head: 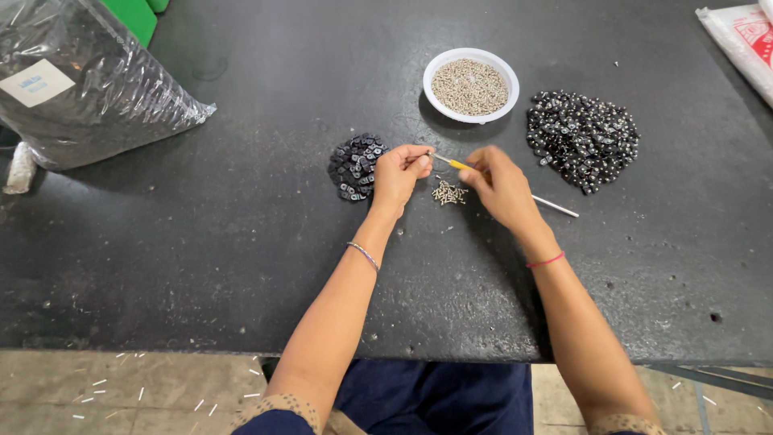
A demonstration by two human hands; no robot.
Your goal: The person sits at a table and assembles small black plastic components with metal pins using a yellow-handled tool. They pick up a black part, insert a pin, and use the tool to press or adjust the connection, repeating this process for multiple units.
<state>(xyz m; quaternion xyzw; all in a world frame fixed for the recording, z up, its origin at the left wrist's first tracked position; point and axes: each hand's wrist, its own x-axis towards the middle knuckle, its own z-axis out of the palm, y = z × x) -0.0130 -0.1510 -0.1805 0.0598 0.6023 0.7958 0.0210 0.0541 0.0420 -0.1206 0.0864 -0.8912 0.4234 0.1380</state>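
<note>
- Reaching in from the near edge of the tabletop [201, 266], both forearms converge toward its middle.
- The left hand [398, 173] is curled, fingertips pressed together on a small part too tiny to make out.
- The right hand [501, 185] pinches a thin yellow-handled tool [458, 164], its tip meeting the left fingertips.
- A small heap of metal pieces [448, 192] lies just below the hands, between a pile of black parts [354, 167] and a larger shiny dark pile [583, 137].
- A white bowl of tiny pins [471, 85] stands beyond, toward the far edge.
</note>
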